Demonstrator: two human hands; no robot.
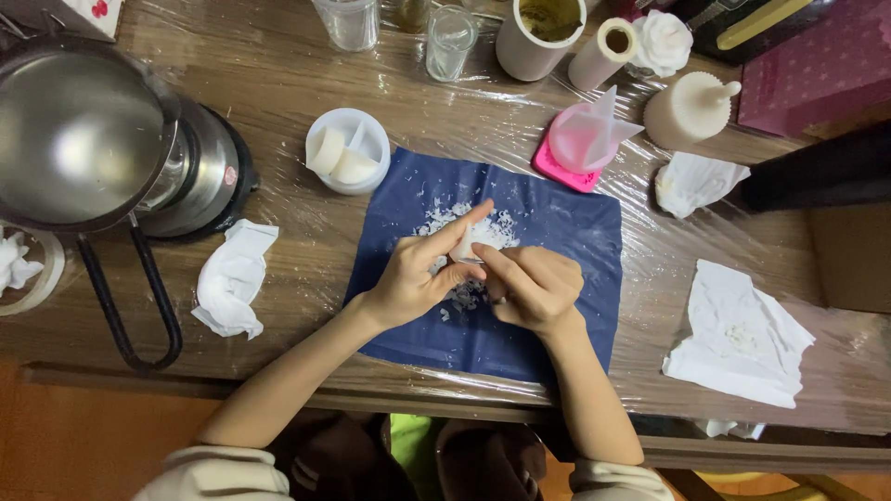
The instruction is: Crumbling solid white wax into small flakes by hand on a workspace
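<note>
A plastic-wrapped wooden table (278, 83) fills the frame, with a large steel pot (79, 130) on a small burner at the upper left. At the centre lies a dark blue cloth (557, 232) strewn with white shavings (506, 227). Crumpled white tissues (232, 278) sit to its left, a flat one at the lower right. Above the cloth stands a round white dish (351, 148) holding pale chunks, and a pink cup (585, 139) to the upper right. Both hands meet over the cloth's middle — the left hand (418, 274) pinches a small white lump (467, 246) between thumb and forefinger, while the right hand (534, 288), fingers curled tight, presses against the lump's lower right side.
</note>
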